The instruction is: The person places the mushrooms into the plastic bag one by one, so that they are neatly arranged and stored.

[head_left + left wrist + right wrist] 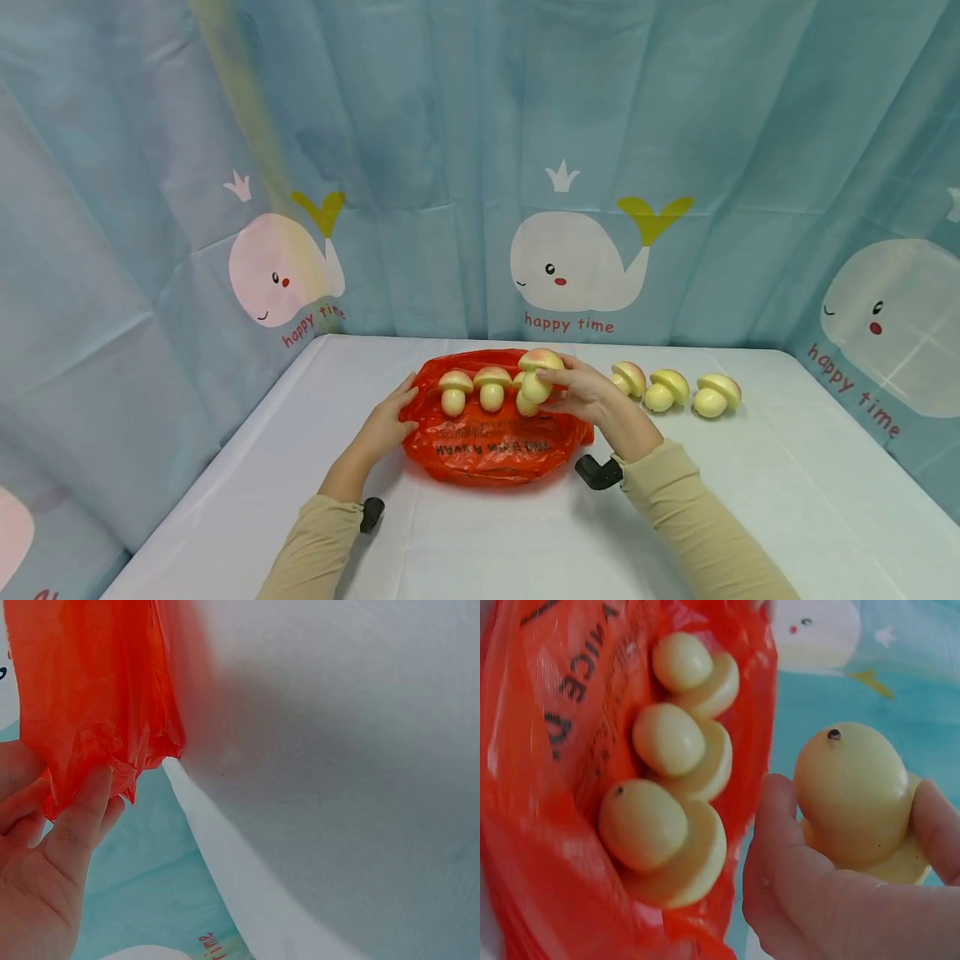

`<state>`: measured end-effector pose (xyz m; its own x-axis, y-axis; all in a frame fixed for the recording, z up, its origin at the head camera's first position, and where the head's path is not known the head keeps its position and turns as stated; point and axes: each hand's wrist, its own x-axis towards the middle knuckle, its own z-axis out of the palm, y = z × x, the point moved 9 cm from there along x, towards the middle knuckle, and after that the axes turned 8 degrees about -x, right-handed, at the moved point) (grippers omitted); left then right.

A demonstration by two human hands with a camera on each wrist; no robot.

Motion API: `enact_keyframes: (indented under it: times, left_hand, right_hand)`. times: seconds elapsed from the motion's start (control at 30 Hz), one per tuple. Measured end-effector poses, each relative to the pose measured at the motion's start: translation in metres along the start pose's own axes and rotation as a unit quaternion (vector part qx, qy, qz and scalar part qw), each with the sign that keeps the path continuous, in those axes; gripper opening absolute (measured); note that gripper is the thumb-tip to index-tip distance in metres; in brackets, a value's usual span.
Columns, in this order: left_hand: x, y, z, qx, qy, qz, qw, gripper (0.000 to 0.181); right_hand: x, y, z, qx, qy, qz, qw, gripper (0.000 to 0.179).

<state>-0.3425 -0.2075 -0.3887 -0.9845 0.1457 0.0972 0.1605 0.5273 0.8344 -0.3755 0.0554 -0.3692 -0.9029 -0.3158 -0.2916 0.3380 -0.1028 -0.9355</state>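
Note:
A red plastic bag (491, 457) with dark print lies on the white table. Three toy mushrooms (492, 389) sit in a row on it, and the right wrist view shows them lying in the bag's open mouth. My right hand (592, 396) pinches another toy mushroom (540, 375), pale yellow with a pinkish cap, above the bag's right side; it partly covers the third one in the row. With thumb and fingers my left hand (386, 425) grips the bag's left edge, and in the left wrist view the red film (97, 690) bunches between them.
To the right of the bag, three more toy mushrooms (716, 395) lie in a row on the white table (480, 550). A blue curtain (450, 167) with whale pictures hangs behind and at both sides. Black wrist mounts (598, 472) sit below both hands.

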Motion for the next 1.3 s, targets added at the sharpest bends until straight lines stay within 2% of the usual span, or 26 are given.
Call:
enact_keyframes:
  times: [0.17,0.4,0.5,0.7,0.8,0.9,1.0,1.17,1.3]
  left_hand:
    - [0.000,0.000,-0.001,0.003,-0.001,0.003,1.0000,0.060]
    - [0.000,-0.002,-0.001,0.007,0.001,0.007,1.0000,0.060]
    - [0.000,-0.002,0.000,0.006,-0.001,0.008,0.9999,0.059]
    - [0.002,-0.004,-0.001,0.005,-0.003,-0.001,1.0000,0.060]
    - [0.002,-0.004,-0.001,0.006,-0.004,-0.003,1.0000,0.060]
    - [0.003,-0.003,-0.002,0.008,-0.003,0.003,1.0000,0.060]
    - [0.002,-0.002,-0.002,0.009,-0.002,0.009,0.9999,0.059]
    - [0.001,-0.003,-0.001,0.012,-0.001,0.010,0.9999,0.059]
    - [0.002,-0.004,0.000,0.010,0.001,0.009,0.9999,0.059]
  right_hand:
    - [0.004,0.007,0.011,-0.005,0.007,0.008,0.9999,0.059]
    - [0.008,0.015,0.025,-0.044,0.027,0.039,0.9979,0.060]
    - [0.011,0.017,0.035,-0.027,0.022,0.044,0.9984,0.062]
    - [0.025,0.027,0.053,-0.009,0.032,0.048,0.9983,0.055]
    - [0.031,0.035,0.063,-0.001,0.030,0.047,0.9984,0.059]
    - [0.035,0.045,0.066,-0.042,0.056,0.060,0.9957,0.066]
    - [0.037,0.055,0.068,-0.111,0.074,0.076,0.9881,0.073]
    - [0.037,0.072,0.079,-0.178,0.066,0.099,0.9769,0.079]
    - [0.035,0.077,0.084,-0.241,0.061,0.107,0.9626,0.073]
